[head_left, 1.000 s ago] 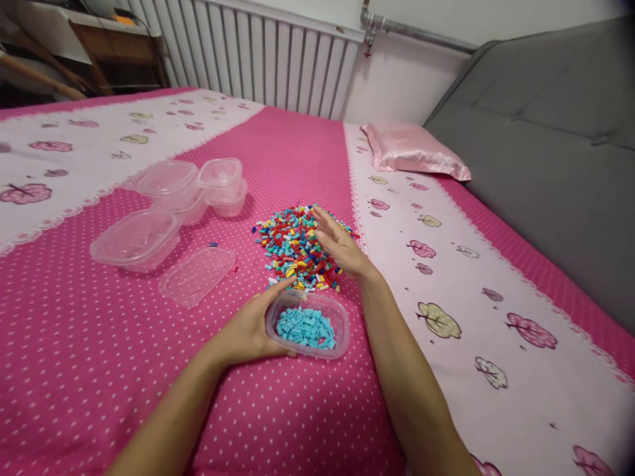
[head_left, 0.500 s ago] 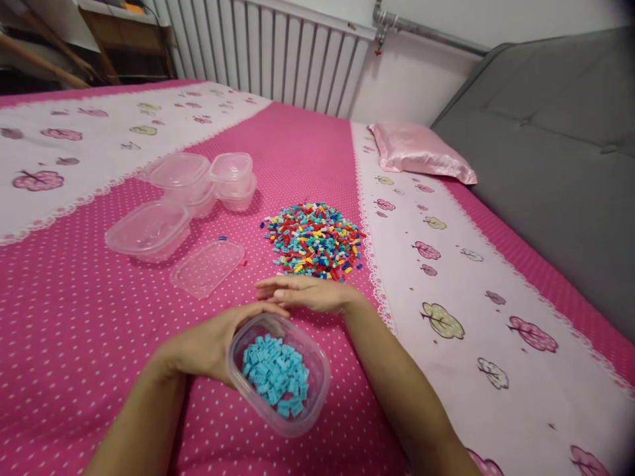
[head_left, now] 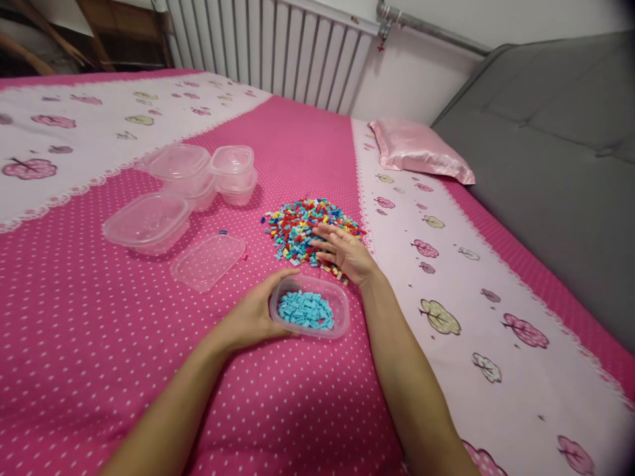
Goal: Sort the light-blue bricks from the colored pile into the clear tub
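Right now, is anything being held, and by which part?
The left hand holds the clear tub of blue pieces by its left wall. The right hand lies open on the mixed pile, holding nothing.

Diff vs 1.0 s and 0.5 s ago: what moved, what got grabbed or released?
Half a second ago the left hand had the tub of blue bricks lifted and tilted. It now sits flat on the bed again, with the hand still gripping its side. The right hand moved forward from the tub onto the pile, fingers spread. The empty tubs, lid and pillow are unchanged.
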`<state>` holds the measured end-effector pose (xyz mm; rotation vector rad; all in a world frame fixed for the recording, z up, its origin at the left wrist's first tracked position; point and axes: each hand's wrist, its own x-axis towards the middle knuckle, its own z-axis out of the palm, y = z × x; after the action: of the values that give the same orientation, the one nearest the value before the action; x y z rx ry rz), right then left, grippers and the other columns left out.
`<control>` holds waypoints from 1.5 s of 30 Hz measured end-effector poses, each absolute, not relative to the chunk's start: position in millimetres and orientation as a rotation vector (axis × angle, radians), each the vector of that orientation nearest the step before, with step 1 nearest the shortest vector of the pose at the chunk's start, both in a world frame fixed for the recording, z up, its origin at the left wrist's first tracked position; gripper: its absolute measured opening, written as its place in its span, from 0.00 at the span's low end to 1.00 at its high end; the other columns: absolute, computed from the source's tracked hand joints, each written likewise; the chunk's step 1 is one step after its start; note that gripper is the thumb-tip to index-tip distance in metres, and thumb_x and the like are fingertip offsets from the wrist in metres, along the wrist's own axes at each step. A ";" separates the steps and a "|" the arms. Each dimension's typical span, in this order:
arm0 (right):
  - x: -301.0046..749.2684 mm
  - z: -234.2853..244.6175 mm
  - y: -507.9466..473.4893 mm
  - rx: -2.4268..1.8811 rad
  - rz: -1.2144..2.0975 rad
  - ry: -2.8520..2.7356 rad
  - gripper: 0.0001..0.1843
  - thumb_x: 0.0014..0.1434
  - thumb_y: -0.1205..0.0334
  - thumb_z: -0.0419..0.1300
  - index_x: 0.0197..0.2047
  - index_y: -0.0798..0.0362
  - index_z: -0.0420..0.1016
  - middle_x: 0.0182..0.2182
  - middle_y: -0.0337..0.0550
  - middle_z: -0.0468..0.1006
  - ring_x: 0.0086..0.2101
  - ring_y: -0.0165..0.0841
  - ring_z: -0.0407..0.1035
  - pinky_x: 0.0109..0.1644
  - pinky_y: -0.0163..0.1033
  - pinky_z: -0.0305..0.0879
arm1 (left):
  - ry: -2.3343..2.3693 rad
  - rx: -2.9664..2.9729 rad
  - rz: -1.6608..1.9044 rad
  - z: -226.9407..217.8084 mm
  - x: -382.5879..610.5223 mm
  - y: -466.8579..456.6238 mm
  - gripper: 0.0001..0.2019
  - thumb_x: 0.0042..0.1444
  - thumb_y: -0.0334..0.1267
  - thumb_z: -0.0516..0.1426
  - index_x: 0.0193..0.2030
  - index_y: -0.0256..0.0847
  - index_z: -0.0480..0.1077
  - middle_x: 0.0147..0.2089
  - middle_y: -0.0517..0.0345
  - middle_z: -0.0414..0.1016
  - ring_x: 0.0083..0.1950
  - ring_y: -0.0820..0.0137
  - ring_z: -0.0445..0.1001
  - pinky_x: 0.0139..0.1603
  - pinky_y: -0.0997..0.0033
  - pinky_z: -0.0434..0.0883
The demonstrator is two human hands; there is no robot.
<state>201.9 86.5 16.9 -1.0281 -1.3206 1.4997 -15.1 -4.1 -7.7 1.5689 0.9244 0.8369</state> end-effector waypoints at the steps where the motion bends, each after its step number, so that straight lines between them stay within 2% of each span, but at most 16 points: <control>1: 205.6 18.6 87.7 -1.051 1.462 -1.310 0.18 0.60 0.53 0.55 0.52 0.47 0.70 0.58 0.44 0.70 0.49 0.34 0.72 0.47 0.38 0.72 | 0.919 1.583 0.829 -9.0 -13.1 -1.6 0.47 0.39 0.41 0.70 0.65 0.42 0.53 0.58 0.44 0.69 0.58 0.55 0.69 0.59 0.54 0.66; 5: 219.4 28.0 89.4 -1.188 1.276 -1.198 0.16 0.56 0.56 0.58 0.47 0.49 0.72 0.50 0.43 0.76 0.42 0.29 0.74 0.39 0.32 0.71 | 0.889 1.618 0.781 -9.7 -10.7 6.9 0.50 0.40 0.42 0.70 0.68 0.41 0.48 0.61 0.42 0.65 0.61 0.54 0.66 0.61 0.52 0.64; 9: 234.0 38.2 84.8 -1.390 1.032 -1.204 0.16 0.51 0.59 0.60 0.44 0.54 0.74 0.37 0.43 0.79 0.32 0.29 0.72 0.33 0.33 0.69 | 0.827 1.574 0.730 -6.2 -12.9 14.4 0.55 0.37 0.40 0.71 0.69 0.40 0.44 0.60 0.41 0.65 0.61 0.53 0.65 0.61 0.52 0.64; 13: 242.8 46.2 74.8 -1.653 0.605 -1.563 0.12 0.50 0.64 0.59 0.39 0.54 0.77 0.29 0.41 0.78 0.31 0.32 0.71 0.38 0.39 0.68 | 0.771 1.542 0.640 -0.5 -13.2 23.8 0.57 0.34 0.39 0.71 0.68 0.40 0.44 0.59 0.41 0.66 0.60 0.53 0.66 0.58 0.52 0.66; 16: 238.1 50.9 68.0 -1.809 0.442 -1.763 0.09 0.50 0.66 0.60 0.35 0.50 0.79 0.30 0.41 0.79 0.33 0.34 0.72 0.40 0.40 0.67 | 0.768 1.591 0.619 3.3 -10.2 27.4 0.49 0.34 0.38 0.71 0.64 0.39 0.53 0.56 0.43 0.68 0.58 0.54 0.68 0.57 0.53 0.67; 20: 223.4 49.3 67.9 -1.991 0.449 -1.852 0.06 0.46 0.64 0.65 0.31 0.47 0.81 0.27 0.41 0.80 0.31 0.35 0.73 0.38 0.40 0.67 | 0.824 1.659 0.683 3.8 -6.4 22.6 0.39 0.38 0.38 0.70 0.57 0.40 0.60 0.54 0.46 0.71 0.55 0.56 0.71 0.55 0.55 0.69; 25: 212.9 37.0 75.6 -2.119 0.383 -1.878 0.05 0.41 0.62 0.69 0.26 0.45 0.80 0.25 0.41 0.79 0.31 0.37 0.73 0.35 0.40 0.68 | 0.845 1.671 0.750 0.1 -7.4 13.9 0.37 0.41 0.40 0.69 0.58 0.42 0.60 0.56 0.47 0.70 0.56 0.56 0.70 0.56 0.57 0.69; 30: 211.3 38.5 74.2 -2.151 0.416 -1.916 0.02 0.45 0.64 0.65 0.24 0.47 0.80 0.27 0.44 0.80 0.33 0.40 0.74 0.36 0.41 0.67 | 0.889 1.657 0.754 2.6 -9.0 9.6 0.38 0.41 0.40 0.69 0.58 0.41 0.59 0.57 0.48 0.70 0.56 0.57 0.70 0.56 0.57 0.69; 38: 227.4 48.3 70.3 -1.789 0.669 -1.884 0.06 0.49 0.65 0.64 0.32 0.53 0.80 0.26 0.40 0.80 0.31 0.32 0.73 0.36 0.35 0.65 | 0.909 1.688 0.754 0.3 -12.5 9.8 0.38 0.40 0.41 0.69 0.59 0.42 0.60 0.58 0.47 0.70 0.58 0.55 0.69 0.58 0.54 0.68; 42: 225.4 65.3 55.4 -1.546 0.905 -1.894 0.07 0.49 0.61 0.63 0.31 0.55 0.79 0.23 0.39 0.77 0.25 0.29 0.70 0.30 0.34 0.63 | 0.924 1.647 0.746 1.8 -11.1 9.3 0.40 0.40 0.41 0.69 0.59 0.41 0.58 0.58 0.45 0.69 0.58 0.54 0.69 0.58 0.52 0.67; 45: 220.2 78.6 44.6 -1.353 1.093 -1.927 0.11 0.49 0.57 0.64 0.34 0.55 0.80 0.23 0.38 0.76 0.23 0.27 0.66 0.27 0.34 0.62 | 0.936 1.620 0.733 3.7 -9.9 8.4 0.41 0.40 0.40 0.69 0.60 0.40 0.56 0.57 0.43 0.68 0.57 0.53 0.69 0.58 0.51 0.67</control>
<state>220.2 44.6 78.6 -1.3529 -1.9266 1.0932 -9.9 8.4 3.7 1.6199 0.9356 0.7329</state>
